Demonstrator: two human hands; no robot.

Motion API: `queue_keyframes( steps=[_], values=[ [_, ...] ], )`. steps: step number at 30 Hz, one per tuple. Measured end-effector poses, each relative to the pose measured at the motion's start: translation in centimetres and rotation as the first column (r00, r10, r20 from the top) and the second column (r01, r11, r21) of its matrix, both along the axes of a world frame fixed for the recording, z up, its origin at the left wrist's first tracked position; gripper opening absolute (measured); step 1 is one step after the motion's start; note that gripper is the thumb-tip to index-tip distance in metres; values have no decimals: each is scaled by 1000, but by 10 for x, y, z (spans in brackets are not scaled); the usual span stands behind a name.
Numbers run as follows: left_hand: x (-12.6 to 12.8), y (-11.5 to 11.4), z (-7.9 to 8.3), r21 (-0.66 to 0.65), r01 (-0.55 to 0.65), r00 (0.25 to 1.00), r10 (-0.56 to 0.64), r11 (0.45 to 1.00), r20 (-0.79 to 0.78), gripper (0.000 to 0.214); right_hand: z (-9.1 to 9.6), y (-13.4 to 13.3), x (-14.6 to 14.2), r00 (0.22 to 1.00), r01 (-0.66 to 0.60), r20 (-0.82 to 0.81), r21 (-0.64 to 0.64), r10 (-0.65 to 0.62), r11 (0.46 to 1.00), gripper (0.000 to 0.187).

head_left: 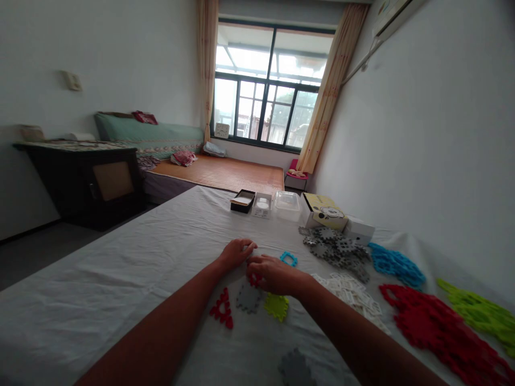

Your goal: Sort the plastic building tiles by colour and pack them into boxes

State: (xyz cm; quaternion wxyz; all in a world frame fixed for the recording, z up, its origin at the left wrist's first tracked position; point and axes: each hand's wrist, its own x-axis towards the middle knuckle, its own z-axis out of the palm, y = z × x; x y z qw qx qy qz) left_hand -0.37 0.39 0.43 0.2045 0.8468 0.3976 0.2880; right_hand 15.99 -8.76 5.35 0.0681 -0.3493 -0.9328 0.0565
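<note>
Currently, the right hand (274, 274) bends its fingers down over a small red toothed plastic piece (255, 280), seemingly pinching it; blur and the fingers hide the exact contact. Just beside it, the left hand (236, 254) lies with fingers loosely curled; cannot tell whether they grip anything. Nearer the body, below both hands: a red triangular toothed plastic piece with an open middle (229, 321), a flat grey square toothed plastic piece (247, 301) and a yellow-green toothed plastic piece (277, 306). Just past the right hand's knuckles, a blue square plastic frame (288, 253). Handling, as judged: hold the red piece by its rim, keep fingertips off the teeth, turn it until its edge shows plainly, let the left fingers steady the opposite side, and keep both wrists clear of the loose pieces.
</note>
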Motion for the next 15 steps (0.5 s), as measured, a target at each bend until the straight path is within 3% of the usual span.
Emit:
queue_keyframes(
  steps=[5, 9, 13, 15],
  values=[
    [-1, 1, 2, 6, -1, 1000, 1, 1000, 11, 35, 4, -7, 8, 984, 115, -141, 41, -109, 992, 34],
    [-2, 2, 3, -1, -4, 1000, 4, 1000, 7, 37, 8, -28, 35, 919, 303, -287, 80, -270, 950, 35],
    [-2, 3, 4, -11, 10, 1000, -10, 1000, 8, 40, 12, -64, 103, 801, 535, -376, 101, -465, 839, 39],
    [-1, 3, 4, -17, 25, 1000, -25, 1000, 9, 42, 16, -86, 155, 692, 683, -400, 97, -600, 723, 37]
  ],
)
